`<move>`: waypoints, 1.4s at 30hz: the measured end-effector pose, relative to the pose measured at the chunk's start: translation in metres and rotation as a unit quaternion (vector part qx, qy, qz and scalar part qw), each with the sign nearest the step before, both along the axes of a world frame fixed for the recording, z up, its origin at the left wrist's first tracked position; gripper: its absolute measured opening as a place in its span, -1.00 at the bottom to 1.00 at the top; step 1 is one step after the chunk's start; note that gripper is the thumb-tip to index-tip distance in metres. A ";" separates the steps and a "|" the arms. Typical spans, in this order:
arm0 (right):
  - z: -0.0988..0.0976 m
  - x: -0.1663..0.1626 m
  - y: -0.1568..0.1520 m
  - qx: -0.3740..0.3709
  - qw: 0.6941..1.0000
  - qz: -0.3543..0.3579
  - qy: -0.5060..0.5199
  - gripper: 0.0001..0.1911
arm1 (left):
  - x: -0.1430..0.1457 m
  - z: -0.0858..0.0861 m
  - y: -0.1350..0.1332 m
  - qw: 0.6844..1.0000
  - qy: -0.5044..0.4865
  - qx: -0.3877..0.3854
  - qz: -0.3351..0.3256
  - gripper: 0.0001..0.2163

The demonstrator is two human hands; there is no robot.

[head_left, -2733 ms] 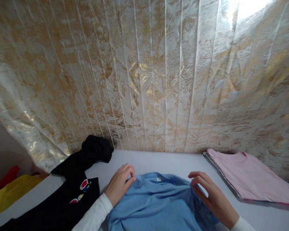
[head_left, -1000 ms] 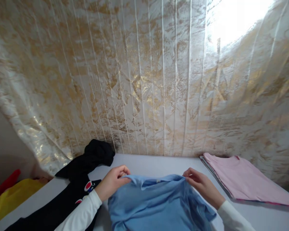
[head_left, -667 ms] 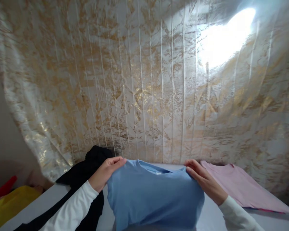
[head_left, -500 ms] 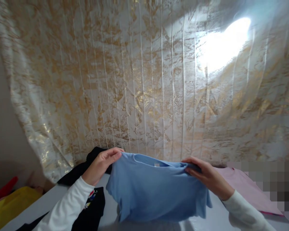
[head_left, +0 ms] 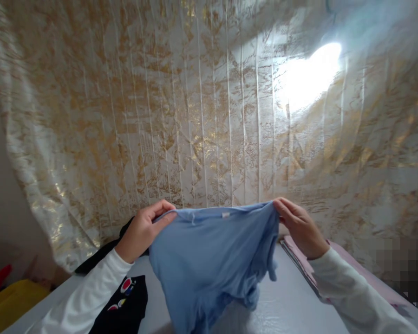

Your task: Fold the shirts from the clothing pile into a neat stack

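A light blue T-shirt [head_left: 212, 260] hangs above the white table, stretched between both hands, with a small white tag at its neckline. My left hand [head_left: 144, 229] pinches the shirt's upper left edge between thumb and fingers. On the other side, my right hand [head_left: 301, 225] grips the upper right corner. The shirt's lower part is bunched and creased at the right, and its bottom runs past the picture's lower edge.
A black garment with a colourful print [head_left: 120, 306] lies left on the white table [head_left: 278, 306]. Folded pink cloth [head_left: 355, 273] rests at the right. Dark cloth [head_left: 97, 257] is at the back left, yellow cloth [head_left: 17, 299] beyond the table. A gold-patterned curtain [head_left: 160, 116] hangs behind.
Both hands have risen with the blue T-shirt. Its top edge is pulled straighter, the neck opening has flattened, and its lower right part has swung inward and bunched up.
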State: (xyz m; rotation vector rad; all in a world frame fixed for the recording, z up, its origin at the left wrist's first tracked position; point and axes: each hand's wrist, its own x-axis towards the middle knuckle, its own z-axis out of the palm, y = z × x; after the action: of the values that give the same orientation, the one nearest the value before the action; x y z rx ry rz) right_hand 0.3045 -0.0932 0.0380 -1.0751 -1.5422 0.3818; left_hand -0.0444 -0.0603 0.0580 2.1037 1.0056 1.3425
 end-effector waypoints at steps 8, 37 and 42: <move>-0.009 -0.010 -0.007 -0.070 0.987 0.140 0.025 -0.79 | -0.005 -0.024 -0.004 0.997 0.052 -0.050 0.002 -0.74; -0.048 -0.060 -0.014 -0.180 0.958 0.222 0.035 -0.64 | 0.100 -0.080 -0.019 0.996 0.072 0.035 -0.042 -0.87; -0.036 -0.059 -0.009 -0.173 0.966 0.183 -0.065 -0.64 | 0.094 -0.088 -0.006 0.972 -0.005 -0.110 -0.206 -0.64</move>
State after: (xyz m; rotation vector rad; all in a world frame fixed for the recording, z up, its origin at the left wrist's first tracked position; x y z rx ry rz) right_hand 0.2456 -0.1026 0.0018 -1.0931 -1.8408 0.8755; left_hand 0.0496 -0.0659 -0.0303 1.9918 0.6314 0.9870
